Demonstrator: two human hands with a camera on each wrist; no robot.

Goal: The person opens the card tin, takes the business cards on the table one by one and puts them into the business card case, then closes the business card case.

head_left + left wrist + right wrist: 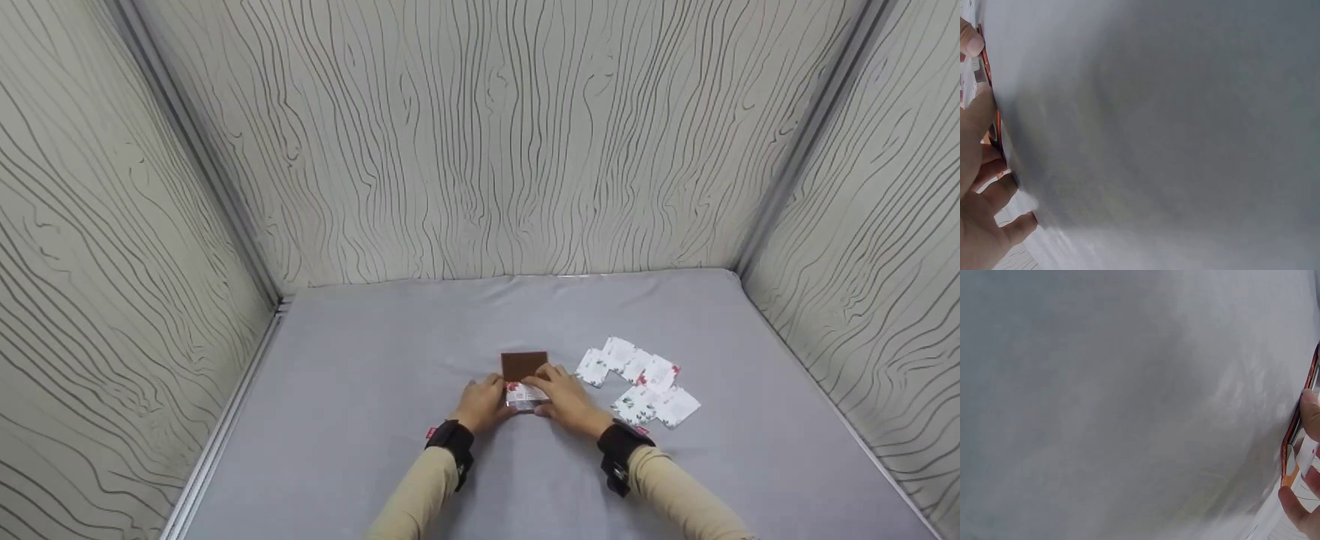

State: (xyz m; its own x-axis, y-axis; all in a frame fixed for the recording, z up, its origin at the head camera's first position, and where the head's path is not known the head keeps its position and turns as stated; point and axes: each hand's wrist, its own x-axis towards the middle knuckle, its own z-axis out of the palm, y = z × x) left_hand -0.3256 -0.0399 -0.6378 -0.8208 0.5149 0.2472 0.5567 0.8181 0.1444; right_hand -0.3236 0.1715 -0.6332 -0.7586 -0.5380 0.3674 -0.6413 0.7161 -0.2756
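A brown card holder (524, 365) lies opened out on the table, its far half bare and its near half toward the person. Over the near half is a white card (517, 392) with a red floral print, its lower part behind a clear, shiny sleeve. The left hand (481, 403) grips the holder's left edge, thumb at the near side. From the right, the right hand (564, 399) pinches the card, with fingers over its far edge and the thumb by the holder's near edge. In the right wrist view the card (1307, 453) stands slightly off the holder's orange-brown edge (1284, 461).
Several white cards with leaf and red flower prints (636, 405) lie loosely overlapping to the right of the right hand. Grey cloth (360, 420) covers the table. Patterned panels (480, 150) stand at the back and both sides.
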